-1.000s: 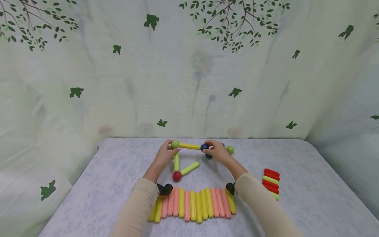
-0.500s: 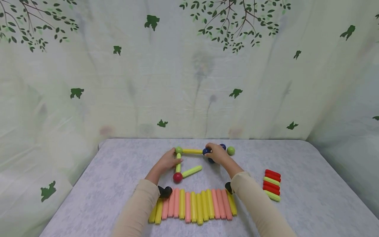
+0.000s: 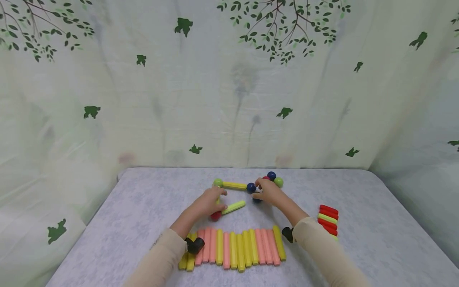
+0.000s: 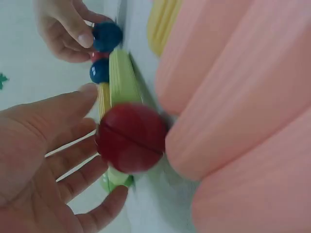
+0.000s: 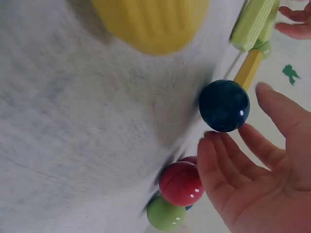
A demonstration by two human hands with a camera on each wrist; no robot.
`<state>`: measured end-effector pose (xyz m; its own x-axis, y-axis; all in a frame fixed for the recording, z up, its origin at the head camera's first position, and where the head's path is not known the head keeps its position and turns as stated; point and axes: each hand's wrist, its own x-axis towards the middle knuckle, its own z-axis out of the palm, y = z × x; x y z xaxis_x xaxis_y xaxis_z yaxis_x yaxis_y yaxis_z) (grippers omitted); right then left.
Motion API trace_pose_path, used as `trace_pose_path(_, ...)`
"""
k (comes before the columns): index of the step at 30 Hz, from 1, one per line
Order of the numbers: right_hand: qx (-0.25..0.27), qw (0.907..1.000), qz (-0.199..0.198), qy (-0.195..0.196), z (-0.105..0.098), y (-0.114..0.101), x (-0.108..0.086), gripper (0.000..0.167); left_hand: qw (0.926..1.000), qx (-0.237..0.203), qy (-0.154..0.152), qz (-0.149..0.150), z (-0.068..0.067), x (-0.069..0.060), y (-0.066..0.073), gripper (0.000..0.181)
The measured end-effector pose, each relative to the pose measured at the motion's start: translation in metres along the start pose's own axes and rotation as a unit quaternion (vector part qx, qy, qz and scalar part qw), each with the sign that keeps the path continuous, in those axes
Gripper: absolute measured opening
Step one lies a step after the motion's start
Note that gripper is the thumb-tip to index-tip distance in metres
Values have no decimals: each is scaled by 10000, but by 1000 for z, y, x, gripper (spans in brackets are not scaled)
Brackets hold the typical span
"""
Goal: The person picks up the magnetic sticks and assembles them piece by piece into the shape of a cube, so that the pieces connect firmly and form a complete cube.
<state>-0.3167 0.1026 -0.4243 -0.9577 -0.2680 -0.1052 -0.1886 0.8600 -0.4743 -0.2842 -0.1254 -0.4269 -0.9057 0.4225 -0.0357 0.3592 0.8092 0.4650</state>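
My left hand (image 3: 210, 201) is spread beside a red ball (image 4: 132, 138), its fingers apart and relaxed. Two light-green rods meet at that ball; one light-green rod (image 3: 234, 207) points right, while the other is mostly hidden by my hand. At the back left, a green ball (image 3: 218, 182) joins a yellow rod (image 3: 234, 185), whose right end meets a dark blue ball (image 3: 251, 187). Close to it is another dark blue ball (image 3: 256, 198), partly covered by my right hand (image 3: 269, 193). In the right wrist view, that hand's loosely spread fingers are by a blue ball (image 5: 224, 106); contact is unclear.
Loose balls sit behind my right hand: a blue ball (image 3: 271, 175), a green ball (image 3: 278, 182) and red ones. A row of pink and yellow rods (image 3: 233, 249) lies in front. Red and light-green rods (image 3: 328, 219) are stacked at the right.
The rods and balls have come down and toward me. My left hand has moved from the green ball to the red one. My right hand has loosened and shifted right of the rod's blue ball.
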Motion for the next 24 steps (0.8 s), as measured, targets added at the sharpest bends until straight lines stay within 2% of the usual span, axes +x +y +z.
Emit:
trace_pose_path(3,16,9994,92,-319,2,4,-8,32,9977,368,-348,444,5,-4,7,35)
trace_pose_path(7,227,9983,51,-533,4,7,-16,33,9944,680,-665,465,11,-6,13,29)
trace_pose_path(10,631,9962,-31,-597,4,9,-20,32,9952,498,-769,333,13,-9,12,31)
trace_pose_path(12,1001,9927,-86,-665,3,9,-24,30,9962,281,-744,359,13,-11,11,33)
trace_pose_path(14,1342,9879,-156,-756,2,9,-28,29,9963,117,-723,449,11,-13,9,34)
trace_pose_path(18,2038,9720,-331,-1126,0,8,-35,27,9941,-22,-754,786,8,-14,8,33)
trace_pose_path(21,2252,9641,-455,-1331,-1,7,-40,28,9930,-50,-780,885,7,-14,7,32)
trace_pose_path(24,2086,9688,-498,-1243,-2,7,-46,32,9925,-53,-810,913,7,-14,7,32)
